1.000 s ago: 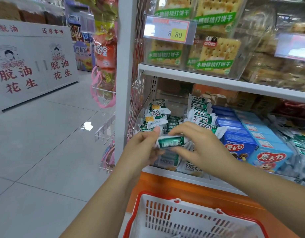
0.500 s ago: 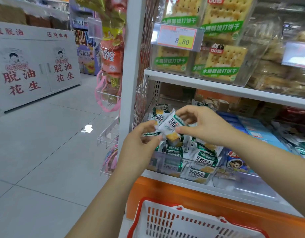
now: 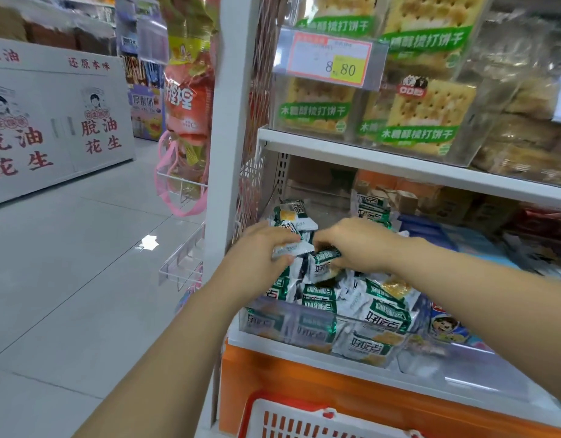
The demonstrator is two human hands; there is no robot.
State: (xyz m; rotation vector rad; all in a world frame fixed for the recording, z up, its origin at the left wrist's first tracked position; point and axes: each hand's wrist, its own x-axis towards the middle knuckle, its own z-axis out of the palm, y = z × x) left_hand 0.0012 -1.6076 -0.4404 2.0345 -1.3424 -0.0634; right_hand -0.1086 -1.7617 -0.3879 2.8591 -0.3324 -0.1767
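Observation:
A clear bin (image 3: 304, 327) on the lower shelf holds several green-and-white snack packets (image 3: 380, 314). My left hand (image 3: 257, 251) reaches into the bin from the left and pinches a white packet (image 3: 293, 249) by its edge. My right hand (image 3: 358, 245) comes in from the right, fingers curled over a green-and-white packet (image 3: 325, 263) on top of the pile. The two hands almost meet over the pile.
A red-and-white shopping basket (image 3: 304, 418) hangs below at the bottom edge. Above, a shelf (image 3: 399, 165) carries cracker packs behind an 8.80 price tag (image 3: 333, 61). Blue boxes (image 3: 446, 324) lie right of the bin. A white upright post (image 3: 231, 121) stands left, tiled aisle beyond.
Both hands have dropped from in front of the shelf down into the bin. The single packet they held up between them has gone down to the pile.

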